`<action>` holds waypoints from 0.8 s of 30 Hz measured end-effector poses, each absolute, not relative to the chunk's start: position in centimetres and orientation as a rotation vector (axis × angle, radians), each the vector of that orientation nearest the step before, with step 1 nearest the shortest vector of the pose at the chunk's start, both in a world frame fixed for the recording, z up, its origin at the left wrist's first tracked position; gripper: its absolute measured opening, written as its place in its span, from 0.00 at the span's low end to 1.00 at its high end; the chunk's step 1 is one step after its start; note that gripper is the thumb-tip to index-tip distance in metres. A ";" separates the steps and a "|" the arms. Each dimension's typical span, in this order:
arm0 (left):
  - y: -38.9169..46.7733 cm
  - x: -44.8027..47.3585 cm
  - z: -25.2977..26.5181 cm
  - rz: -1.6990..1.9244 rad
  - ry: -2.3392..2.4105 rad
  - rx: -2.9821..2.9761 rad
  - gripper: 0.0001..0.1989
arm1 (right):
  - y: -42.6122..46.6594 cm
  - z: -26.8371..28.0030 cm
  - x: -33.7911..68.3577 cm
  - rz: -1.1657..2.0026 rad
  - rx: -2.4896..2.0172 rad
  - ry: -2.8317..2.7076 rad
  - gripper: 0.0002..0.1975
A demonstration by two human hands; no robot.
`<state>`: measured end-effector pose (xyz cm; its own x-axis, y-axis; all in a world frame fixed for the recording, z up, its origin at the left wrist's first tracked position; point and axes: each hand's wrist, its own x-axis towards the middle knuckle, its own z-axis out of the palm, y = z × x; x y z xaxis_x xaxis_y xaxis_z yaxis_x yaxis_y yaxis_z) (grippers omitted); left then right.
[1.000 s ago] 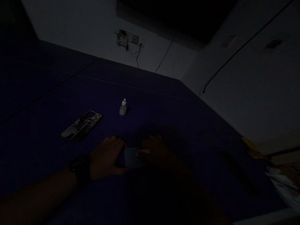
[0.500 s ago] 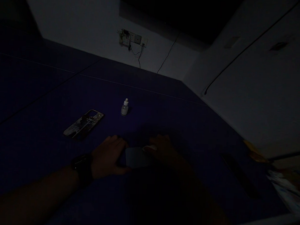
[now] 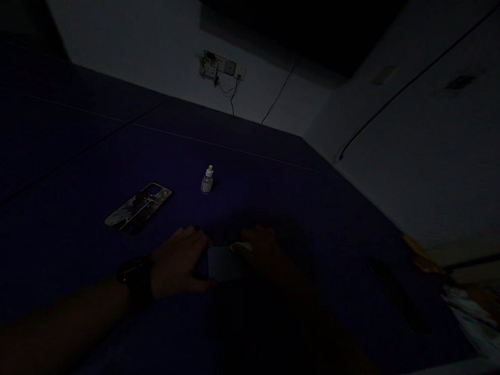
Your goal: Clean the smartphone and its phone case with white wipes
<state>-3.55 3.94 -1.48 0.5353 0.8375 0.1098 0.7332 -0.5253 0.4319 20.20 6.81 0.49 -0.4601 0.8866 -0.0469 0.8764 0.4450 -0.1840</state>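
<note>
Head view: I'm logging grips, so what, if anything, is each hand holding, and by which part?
The left hand holds a flat slab by its left end; the right hand holds a white piece, its held part too dark to tell.

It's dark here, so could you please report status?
Left hand at left end of grey slab. Right hand holding white wad at its far edge. Bottle beyond, not blocking.

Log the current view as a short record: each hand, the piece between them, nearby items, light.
Left hand: thumb and fingers at the left end of a phone-like slab
Right hand: holds a small white wad, perhaps tissue, at the slab
Slab: on the dark blue surface, right end hidden
Nearby: dropper bottle upright; patterned phone case lying to its left
Light: very dim
</note>
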 end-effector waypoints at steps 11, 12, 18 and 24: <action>4.0 -3.7 -1.9 0.445 1.297 2.441 0.28 | 6.8 0.6 20.0 0.308 -1.664 -2.609 0.12; 4.0 -3.7 -1.9 0.447 1.298 2.438 0.28 | 6.6 0.6 20.0 0.333 -1.630 -2.635 0.12; 4.0 -3.6 -1.7 0.454 1.284 2.445 0.29 | 5.4 1.7 22.6 0.559 -1.541 -2.670 0.12; 4.0 -3.6 -1.8 0.484 1.285 2.462 0.28 | 5.0 1.2 21.2 0.417 -1.496 -2.693 0.11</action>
<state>-3.63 4.00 -1.79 0.5380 0.8299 0.1476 0.7213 -0.5438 0.4290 21.21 4.97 1.21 -0.5365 0.8379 -0.1008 0.8292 0.5011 -0.2477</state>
